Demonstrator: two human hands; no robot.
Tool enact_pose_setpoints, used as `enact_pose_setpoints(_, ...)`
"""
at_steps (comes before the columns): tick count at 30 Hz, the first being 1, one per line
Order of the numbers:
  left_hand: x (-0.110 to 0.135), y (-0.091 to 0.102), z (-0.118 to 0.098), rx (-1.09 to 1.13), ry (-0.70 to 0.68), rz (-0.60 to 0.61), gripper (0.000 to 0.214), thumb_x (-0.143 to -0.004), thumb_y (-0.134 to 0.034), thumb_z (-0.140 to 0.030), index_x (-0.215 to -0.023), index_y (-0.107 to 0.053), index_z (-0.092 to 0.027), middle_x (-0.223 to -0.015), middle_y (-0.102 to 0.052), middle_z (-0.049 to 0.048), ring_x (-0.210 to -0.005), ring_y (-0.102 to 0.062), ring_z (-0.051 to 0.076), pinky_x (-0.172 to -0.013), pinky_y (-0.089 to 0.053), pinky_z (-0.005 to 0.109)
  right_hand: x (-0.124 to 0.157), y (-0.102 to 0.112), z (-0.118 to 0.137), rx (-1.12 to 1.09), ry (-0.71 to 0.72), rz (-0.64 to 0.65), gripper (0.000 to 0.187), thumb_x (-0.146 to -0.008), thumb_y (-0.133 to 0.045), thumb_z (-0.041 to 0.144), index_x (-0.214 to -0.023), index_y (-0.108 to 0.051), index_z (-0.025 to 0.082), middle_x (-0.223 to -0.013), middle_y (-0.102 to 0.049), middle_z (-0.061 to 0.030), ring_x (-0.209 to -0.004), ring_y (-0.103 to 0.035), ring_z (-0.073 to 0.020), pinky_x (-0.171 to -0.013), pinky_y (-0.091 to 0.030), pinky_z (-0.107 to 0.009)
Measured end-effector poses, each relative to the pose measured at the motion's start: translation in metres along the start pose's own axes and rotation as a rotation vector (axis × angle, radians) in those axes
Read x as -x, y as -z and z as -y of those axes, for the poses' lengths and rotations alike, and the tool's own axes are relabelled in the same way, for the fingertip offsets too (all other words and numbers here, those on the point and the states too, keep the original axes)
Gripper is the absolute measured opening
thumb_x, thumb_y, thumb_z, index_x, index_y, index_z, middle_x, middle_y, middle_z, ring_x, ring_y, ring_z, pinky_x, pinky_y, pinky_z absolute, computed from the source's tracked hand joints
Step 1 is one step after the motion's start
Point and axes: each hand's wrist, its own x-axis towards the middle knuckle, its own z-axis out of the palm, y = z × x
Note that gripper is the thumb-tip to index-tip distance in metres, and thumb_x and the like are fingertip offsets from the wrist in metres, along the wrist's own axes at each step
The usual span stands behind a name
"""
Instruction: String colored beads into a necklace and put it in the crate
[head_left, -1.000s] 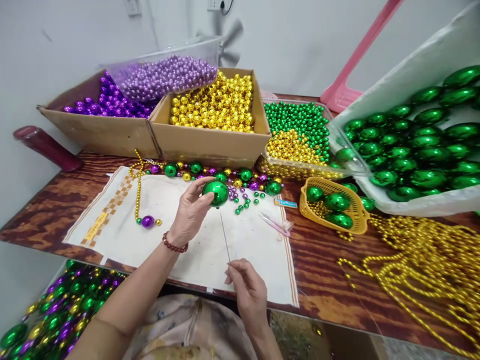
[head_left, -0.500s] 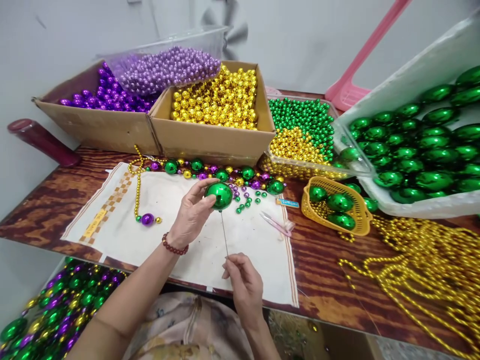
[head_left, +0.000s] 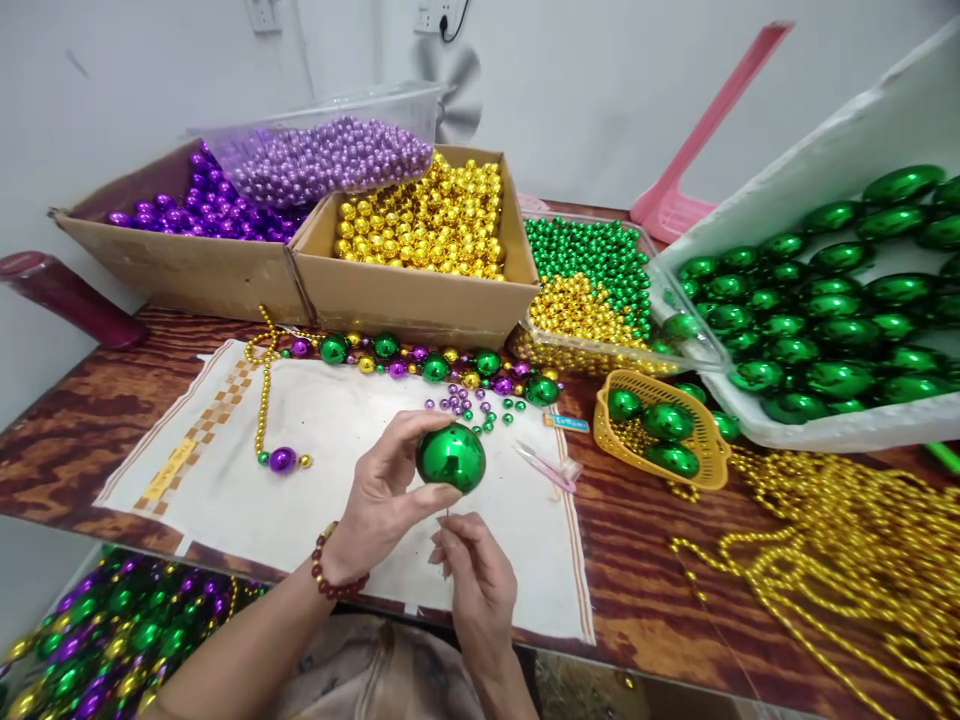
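My left hand (head_left: 379,495) grips a large shiny green ball (head_left: 451,458) between thumb and fingers, above a white cloth (head_left: 337,470) on the wooden table. Just below it my right hand (head_left: 472,570) pinches a thin needle, of which only a short piece shows under the ball. A strand of small gold beads with a purple bead (head_left: 282,459) lies on the cloth to the left. Loose green, purple and gold beads (head_left: 450,375) are scattered along the cloth's far edge.
Cardboard boxes of purple beads (head_left: 187,210) and gold beads (head_left: 427,215) stand behind. A clear tray of small green and gold beads (head_left: 592,270), a yellow basket (head_left: 660,430), a white tray of green balls (head_left: 825,310) and gold strands (head_left: 847,540) sit right. Small scissors (head_left: 547,465) lie near.
My left hand has brought the green ball down and closer to my right hand. The needle, earlier showing long between them, is now mostly hidden under the ball.
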Motion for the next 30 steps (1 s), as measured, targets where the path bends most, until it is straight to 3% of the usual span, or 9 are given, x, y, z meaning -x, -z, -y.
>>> enact_pose_setpoints(8, 0.001, 0.002, 0.001, 0.068, 0.052, -0.039, 0.043, -0.082, -0.077, -0.034, -0.124, -0.067, -0.028, -0.122, -0.064, 0.0082, -0.112, -0.061, 0.023, -0.094, -0.054, 0.031, 0.001, -0.004, 0.005, -0.027, 0.028, -0.077, 0.018, -0.101, -0.053, 0.027, -0.091, -0.066, 0.019, -0.076, -0.058, -0.0008, -0.056, -0.058, -0.0116, -0.051, -0.044, -0.024)
enact_pose_setpoints(15, -0.003, 0.006, 0.002, 0.121, 0.100, -0.077, 0.039, -0.081, -0.077, -0.038, -0.118, -0.068, -0.028, -0.116, -0.067, 0.0070, -0.101, -0.065, 0.020, -0.084, -0.057, 0.029, -0.001, -0.004, 0.008, 0.040, 0.147, -0.012, 0.015, -0.100, -0.053, 0.017, -0.096, -0.067, 0.021, -0.074, -0.058, 0.0000, -0.058, -0.058, -0.0116, -0.053, -0.045, -0.025)
enact_pose_setpoints(20, -0.006, 0.008, 0.002, 0.103, 0.100, -0.112, 0.042, -0.078, -0.080, -0.040, -0.116, -0.067, -0.027, -0.113, -0.065, 0.0070, -0.096, -0.065, 0.019, -0.080, -0.058, 0.029, -0.004, -0.007, 0.007, 0.030, 0.090, -0.081, 0.015, -0.100, -0.052, 0.018, -0.094, -0.066, 0.021, -0.075, -0.057, 0.0008, -0.058, -0.057, -0.0110, -0.054, -0.045, -0.024)
enact_pose_setpoints(26, -0.011, 0.007, 0.000, 0.186, 0.168, -0.163, 0.039, -0.077, -0.080, -0.038, -0.112, -0.068, -0.027, -0.109, -0.064, 0.0053, -0.093, -0.063, 0.017, -0.078, -0.057, 0.027, -0.005, -0.010, 0.003, 0.004, 0.141, -0.033, 0.015, -0.099, -0.053, 0.015, -0.097, -0.067, 0.021, -0.075, -0.057, 0.0009, -0.058, -0.056, -0.0103, -0.053, -0.045, -0.023)
enact_pose_setpoints(30, -0.012, 0.006, 0.002, 0.176, 0.172, -0.182, 0.044, -0.073, -0.083, -0.041, -0.112, -0.067, -0.025, -0.110, -0.063, 0.0065, -0.095, -0.063, 0.019, -0.080, -0.058, 0.030, -0.008, -0.010, -0.002, 0.011, 0.119, -0.104, 0.015, -0.099, -0.053, 0.016, -0.097, -0.066, 0.022, -0.075, -0.057, 0.0013, -0.059, -0.055, -0.0106, -0.055, -0.045, -0.024)
